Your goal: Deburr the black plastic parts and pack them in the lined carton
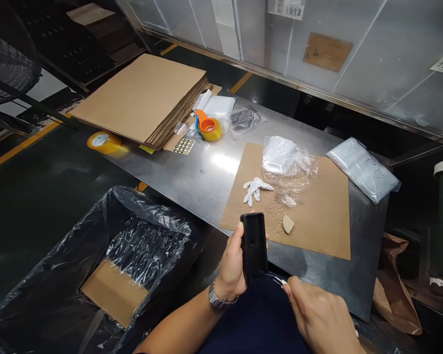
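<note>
My left hand (pixel 232 263), with a metal-link watch at the wrist, grips a black rectangular shell (pixel 254 243). The shell stands nearly upright, its hollow side facing me. A slim tool (pixel 278 280) with a pale handle and thin metal tip is pinched in my right hand (pixel 313 307). Its tip lies close to the shell's lower right corner; whether they touch I cannot tell. Beyond my hands, a small beige wedge-shaped block (pixel 288 224) and a white glove (pixel 256 191) lie on a flat cardboard sheet (pixel 325 216).
Clear plastic bags (pixel 286 160) lie on the cardboard. The metal table (pixel 203 182) also holds a cardboard stack (pixel 143 93), a tape dispenser (pixel 209 128), a tape roll (pixel 104 142), a sticker sheet (pixel 183 146) and a filled plastic bag (pixel 363 167). A black-lined bin (pixel 77 241) stands at left.
</note>
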Motion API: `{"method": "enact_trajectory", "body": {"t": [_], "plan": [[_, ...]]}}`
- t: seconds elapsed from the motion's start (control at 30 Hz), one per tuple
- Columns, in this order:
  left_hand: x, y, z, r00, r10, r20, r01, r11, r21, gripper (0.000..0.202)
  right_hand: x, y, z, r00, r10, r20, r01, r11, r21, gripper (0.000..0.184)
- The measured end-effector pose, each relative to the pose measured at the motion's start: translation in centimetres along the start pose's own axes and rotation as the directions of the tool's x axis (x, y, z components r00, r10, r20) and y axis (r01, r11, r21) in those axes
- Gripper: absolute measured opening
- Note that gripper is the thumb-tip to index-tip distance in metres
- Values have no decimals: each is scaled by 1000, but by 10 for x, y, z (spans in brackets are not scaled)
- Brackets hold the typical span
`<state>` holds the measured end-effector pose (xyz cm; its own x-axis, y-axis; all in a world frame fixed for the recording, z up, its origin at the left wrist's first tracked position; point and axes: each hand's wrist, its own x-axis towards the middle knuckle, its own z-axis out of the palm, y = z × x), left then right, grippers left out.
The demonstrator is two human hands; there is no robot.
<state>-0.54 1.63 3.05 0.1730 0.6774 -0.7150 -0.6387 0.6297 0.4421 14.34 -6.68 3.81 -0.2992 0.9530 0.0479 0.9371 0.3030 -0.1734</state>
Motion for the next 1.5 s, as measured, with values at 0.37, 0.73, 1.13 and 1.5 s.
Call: {"method": "enact_trajectory", "body": {"t": [0.37,0.73,1.13,1.5], "plan": [[1,-4,-4,999,48,3,-48,997,62,55,1,-2,0,998,-6,65,9,998,-54,39],[5,-12,-10,989,148,-4,-146,983,114,55,-3,-2,11,988,33,153,-27,999,-42,40],[8,-13,-8,985,174,1,-174,985,-11,55,2,15,25,707,-68,704,-634,380,673,48],[9,-12,-1,973,232,18,-224,954,-198,52,3,-5,1,798,-29,602,-501,523,690,35]]}}
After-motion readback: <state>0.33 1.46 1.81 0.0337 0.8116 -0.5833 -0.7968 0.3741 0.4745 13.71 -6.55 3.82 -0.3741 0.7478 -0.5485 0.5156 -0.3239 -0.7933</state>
